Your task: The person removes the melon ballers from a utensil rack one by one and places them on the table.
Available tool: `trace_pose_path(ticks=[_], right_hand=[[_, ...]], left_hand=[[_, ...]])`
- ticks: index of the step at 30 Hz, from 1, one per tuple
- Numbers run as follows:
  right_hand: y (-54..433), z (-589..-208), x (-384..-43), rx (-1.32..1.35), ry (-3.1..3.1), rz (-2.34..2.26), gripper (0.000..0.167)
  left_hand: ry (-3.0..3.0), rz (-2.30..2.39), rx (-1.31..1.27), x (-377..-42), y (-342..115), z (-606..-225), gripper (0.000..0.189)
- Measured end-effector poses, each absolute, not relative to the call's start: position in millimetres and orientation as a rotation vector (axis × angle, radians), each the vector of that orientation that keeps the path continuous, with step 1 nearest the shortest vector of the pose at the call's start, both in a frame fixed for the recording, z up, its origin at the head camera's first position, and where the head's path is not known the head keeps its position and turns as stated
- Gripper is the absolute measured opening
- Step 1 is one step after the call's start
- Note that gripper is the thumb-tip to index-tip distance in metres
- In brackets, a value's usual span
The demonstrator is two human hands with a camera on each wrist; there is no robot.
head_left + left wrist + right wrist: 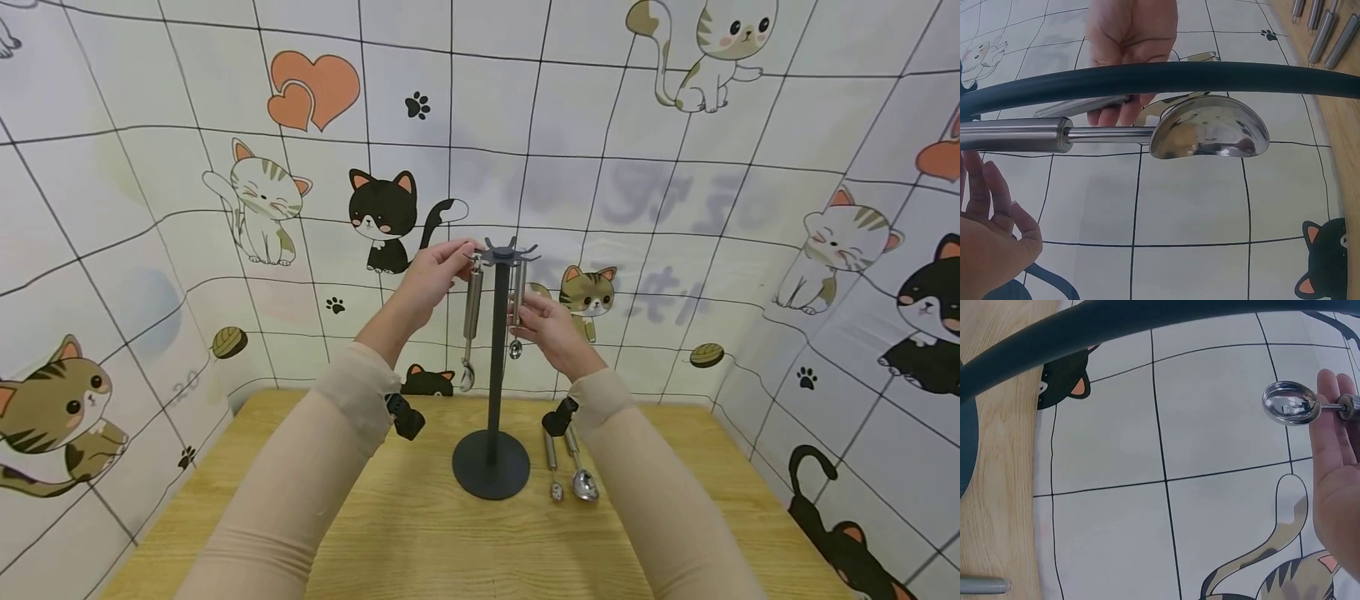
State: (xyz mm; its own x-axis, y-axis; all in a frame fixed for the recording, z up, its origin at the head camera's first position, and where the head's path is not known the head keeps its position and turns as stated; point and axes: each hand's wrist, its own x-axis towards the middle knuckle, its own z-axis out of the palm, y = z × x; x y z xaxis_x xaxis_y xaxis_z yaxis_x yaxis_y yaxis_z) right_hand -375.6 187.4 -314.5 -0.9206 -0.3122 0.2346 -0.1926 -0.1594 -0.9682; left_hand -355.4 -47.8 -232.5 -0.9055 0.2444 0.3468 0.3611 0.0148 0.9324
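Note:
A dark utensil stand [497, 358] with hooks around its top stands upright between my hands. Left of its pole, a steel scoop [1210, 128] with a thick cylindrical handle hangs bowl down. My left hand [433, 271] pinches at the handle's top end beside a hook; its thumb contact is hidden in the left wrist view. To the right of the pole, my right hand [551, 327] holds a small steel scoop [1291, 403] by its handle, fingers behind it. That scoop also points bowl down, its top close to the hooks.
On the wooden table [390, 517], a small scoop [556, 490] and a larger spoon [585, 485] lie right of the stand's round base [491, 479], partly behind my right wrist. A cat-patterned cloth [495, 108] hangs behind and along both sides.

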Motion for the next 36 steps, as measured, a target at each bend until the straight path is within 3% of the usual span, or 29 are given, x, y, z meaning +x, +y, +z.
trace_pose_path(ticks=[36], right_hand=[[215.7,-351.8,-361.5,-0.490,2.000,-2.250,0.047]], left_hand=[[-2.141,-2.057,-0.675,-354.1,-53.6,-233.9,0.031]])
